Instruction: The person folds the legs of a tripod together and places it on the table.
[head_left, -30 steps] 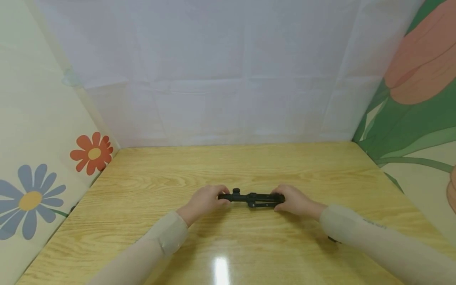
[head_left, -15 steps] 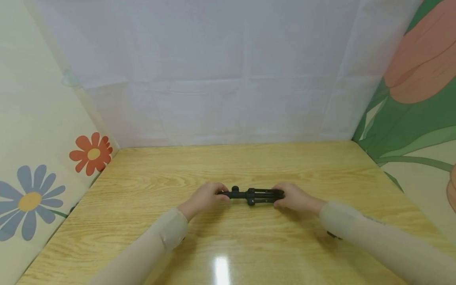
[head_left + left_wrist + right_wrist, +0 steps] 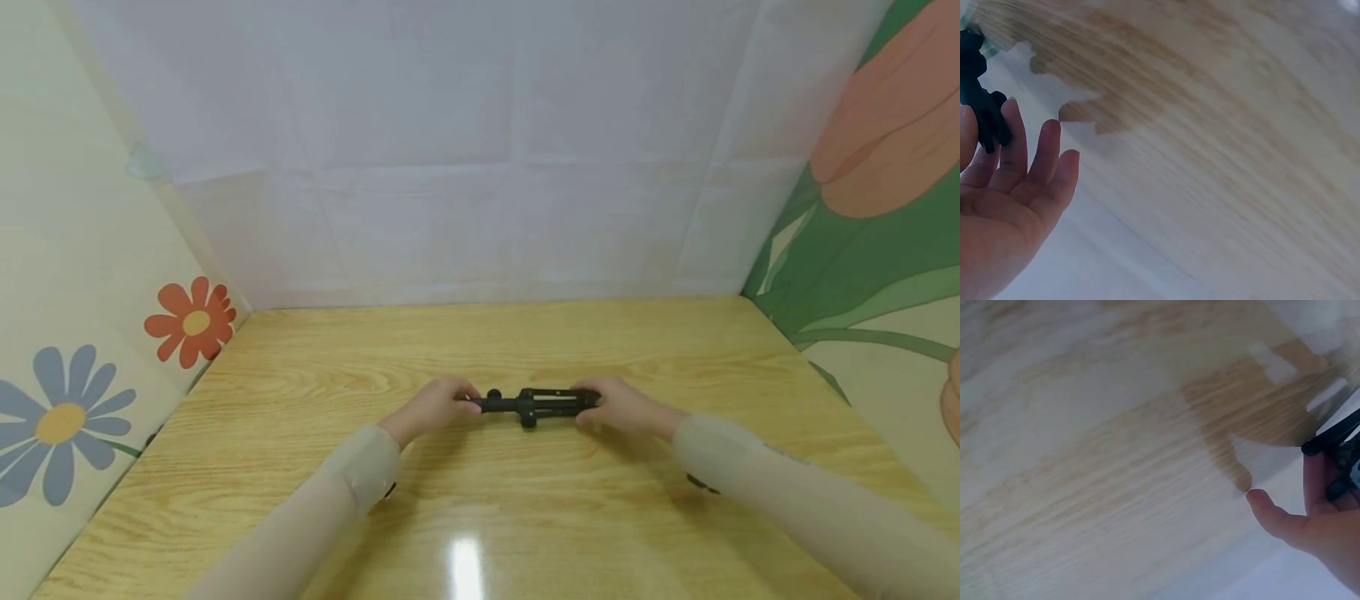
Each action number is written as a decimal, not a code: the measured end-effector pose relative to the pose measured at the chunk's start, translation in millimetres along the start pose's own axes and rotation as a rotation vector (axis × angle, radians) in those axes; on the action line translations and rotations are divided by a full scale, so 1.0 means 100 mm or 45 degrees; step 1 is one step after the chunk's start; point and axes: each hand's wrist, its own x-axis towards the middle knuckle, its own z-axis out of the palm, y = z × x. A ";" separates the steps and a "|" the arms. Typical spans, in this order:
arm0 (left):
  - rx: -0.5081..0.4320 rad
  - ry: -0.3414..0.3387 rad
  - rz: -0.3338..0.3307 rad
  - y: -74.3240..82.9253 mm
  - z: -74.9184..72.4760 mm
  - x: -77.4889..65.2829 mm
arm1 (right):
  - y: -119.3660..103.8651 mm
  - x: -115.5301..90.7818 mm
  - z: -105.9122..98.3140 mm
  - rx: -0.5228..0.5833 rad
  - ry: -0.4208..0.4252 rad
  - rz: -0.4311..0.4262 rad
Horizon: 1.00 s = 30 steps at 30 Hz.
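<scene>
A small black tripod (image 3: 529, 405), its legs folded together, lies crosswise between both hands in the head view. My left hand (image 3: 433, 405) pinches its narrow left end, beside a round knob. At the leg end, my right hand (image 3: 627, 408) grips the foot tips with curled fingers. In the left wrist view the tripod (image 3: 982, 103) sits between thumb and forefinger of the left hand (image 3: 1007, 212), the other fingers spread. The right wrist view catches only part of the legs (image 3: 1333, 434) above the right hand (image 3: 1329, 531), where one digit stands away from them.
A wood-grain table (image 3: 517, 508) lies under both hands, with a bright light reflection near its front. Behind it hangs a white sheet (image 3: 480, 167). Flower-printed panels (image 3: 67, 250) flank the left and right sides.
Both hands have shifted slightly away toward the back with the tripod. It has turned a little about its length, so the gaps between its legs show more clearly.
</scene>
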 end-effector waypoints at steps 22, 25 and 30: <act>0.074 -0.026 -0.006 -0.05 0.03 0.04 | 0.09 0.06 -0.12 0.045 -0.035 -0.032; 0.035 -0.009 -0.019 -0.08 -0.02 0.00 | 0.11 0.04 -0.16 0.102 -0.015 0.007; 0.016 0.090 -0.034 -0.13 -0.13 -0.08 | 0.06 -0.02 -0.30 0.026 0.087 0.022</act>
